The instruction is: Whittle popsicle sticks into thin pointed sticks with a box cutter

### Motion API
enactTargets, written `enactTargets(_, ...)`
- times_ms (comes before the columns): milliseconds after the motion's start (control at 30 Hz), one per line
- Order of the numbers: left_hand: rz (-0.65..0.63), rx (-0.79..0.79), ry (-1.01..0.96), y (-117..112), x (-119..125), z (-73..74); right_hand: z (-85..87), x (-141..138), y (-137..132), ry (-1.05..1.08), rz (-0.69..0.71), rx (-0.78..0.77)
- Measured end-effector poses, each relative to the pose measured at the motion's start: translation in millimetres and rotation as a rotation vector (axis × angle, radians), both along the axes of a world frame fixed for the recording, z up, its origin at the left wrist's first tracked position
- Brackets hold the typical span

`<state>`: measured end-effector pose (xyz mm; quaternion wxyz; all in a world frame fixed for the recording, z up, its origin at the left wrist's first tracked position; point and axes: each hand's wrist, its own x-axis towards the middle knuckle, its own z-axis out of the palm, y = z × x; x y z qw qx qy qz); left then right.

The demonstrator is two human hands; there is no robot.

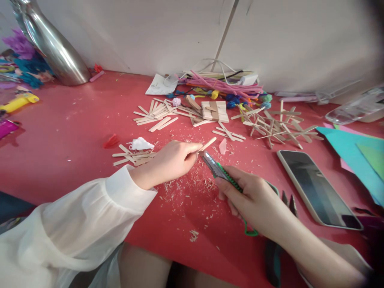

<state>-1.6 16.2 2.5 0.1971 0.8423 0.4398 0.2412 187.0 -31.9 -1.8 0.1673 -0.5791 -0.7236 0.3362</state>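
My left hand (180, 158) is closed on a wooden craft stick (209, 144), pinched between thumb and fingers, with one end sticking out to the right. In my right hand (246, 192) is a utility knife (220, 170) with a green and grey body. Its blade end lies close to the stick, near my left fingertips; whether it touches the wood I cannot tell. Wood shavings (207, 184) are scattered on the red table (90, 116) beneath both hands. Just beyond the stick lies a pale pink scrap (222, 147).
Craft sticks lie in a loose pile (280, 126) and a banded bundle (216, 111). Pink pipe cleaners (222, 85) rest by the wall. A phone (318, 188) and dark-handled pliers (273, 260) lie right, near coloured paper (354, 152). A steel flask (57, 48) stands back left.
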Motion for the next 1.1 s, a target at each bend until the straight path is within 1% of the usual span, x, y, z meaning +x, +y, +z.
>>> enactTargets(33, 0.001, -0.001, 0.006, -0.2, 0.4, 0.2, -0.7, -0.2, -0.3, -0.052, 0.008, 0.084)
enactTargets(133, 0.010, -0.029, 0.036, -1.3, 1.8, 1.1, -4.8, -1.3, -1.3, -0.269, 0.050, 0.425)
enactTargets(200, 0.013, -0.048, 0.039, -1.7, 2.7, 1.1, -8.0, -1.9, -2.2, -0.387, 0.088, 0.617)
enactTargets(300, 0.014, -0.065, 0.030, -1.8, 3.5, 0.3, -10.8, -2.6, -5.4, -0.512, 0.107, 0.809)
enactTargets(433, 0.033, -0.081, 0.027, -2.1, 4.5, 0.5, -7.2, -4.9, -14.0, -0.716, 0.092, 0.961)
enactTargets(533, 0.052, -0.079, 0.027, -2.8, 5.0, 1.2, -3.1, -7.1, -18.4, -0.826, 0.107, 0.999)
enactTargets(600, 0.057, -0.077, 0.011, -3.1, 4.6, 1.2, -2.2, -7.2, -18.0, -0.842, 0.104, 0.990)
enactTargets(667, 0.062, -0.086, -0.018, -3.0, 3.4, 0.9, -2.7, -5.9, -15.1, -0.794, 0.079, 0.979)
enactTargets(767, 0.062, -0.115, -0.056, -2.6, 0.4, 0.9, -3.3, -3.1, -8.8, -0.632, 0.038, 0.944)
enactTargets(900, 0.047, -0.152, -0.073, -2.3, -2.9, 1.9, -1.8, -1.7, -4.1, -0.462, 0.071, 0.834)
enactTargets(1000, 0.054, -0.172, -0.073, -2.3, -3.5, 2.2, -0.6, -2.2, -4.3, -0.446, 0.094, 0.813)
enactTargets(1100, 0.058, -0.172, -0.086, -2.3, -2.6, 2.2, -0.3, -2.4, -4.7, -0.457, 0.084, 0.801)
